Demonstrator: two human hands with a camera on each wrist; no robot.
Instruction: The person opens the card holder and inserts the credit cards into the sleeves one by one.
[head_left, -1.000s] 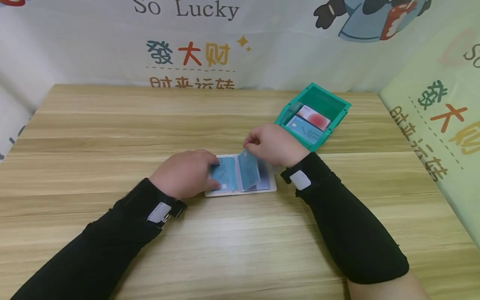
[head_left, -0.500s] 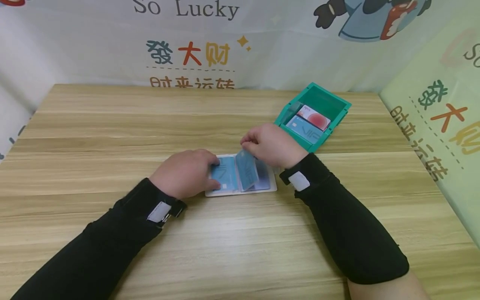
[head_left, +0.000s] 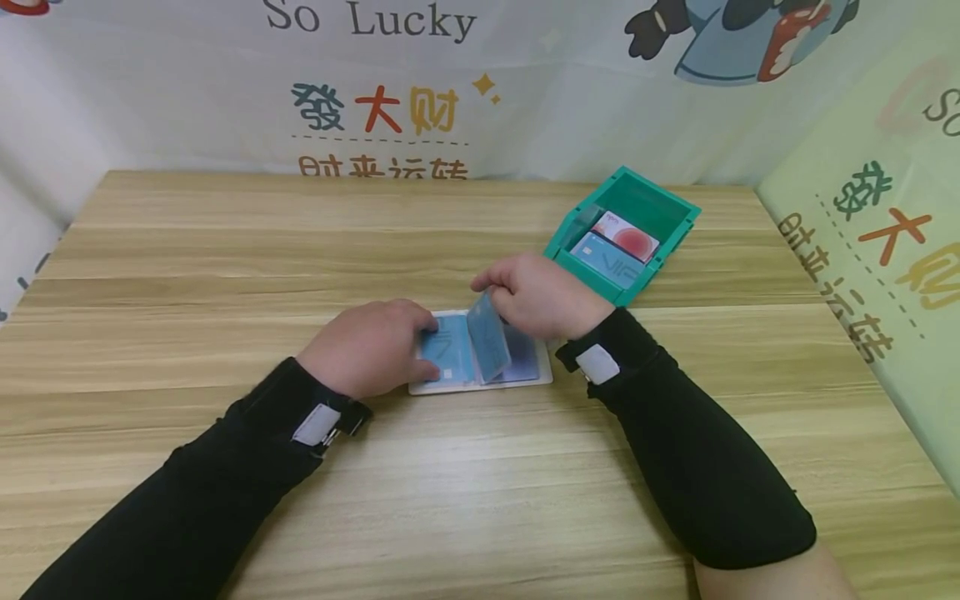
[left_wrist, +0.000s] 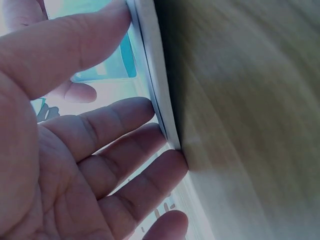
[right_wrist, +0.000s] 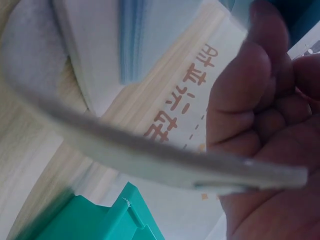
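Wood-grain table [head_left: 450, 500]: carries tray and booklet. Printed cloth [head_left: 187, 92]: hangs behind the table; "So Lucky" legible in the head view only. Green tray [head_left: 645, 202]: far right of the table; one outer corner shows low in the right wrist view. Card booklet [head_left: 454, 354]: lies spread on the table between the hands, left of the tray and nearer the person. Left hand [head_left: 367, 346]: thumb and fingers extended, resting on the booklet's left side; the left wrist view alone gives the palm and the fingertips at the cover's edge. Right hand [head_left: 547, 296]: fingers partly curled at the top of a raised leaf [head_left: 490, 342]; whether they pinch it cannot be told. The right wrist view alone gives that palm, plus a blurred pale band [right_wrist: 150, 160]. Blue "VIP" card [head_left: 606, 259] and red-and-white card [head_left: 630, 237]: in the tray, the latter just beyond the former.
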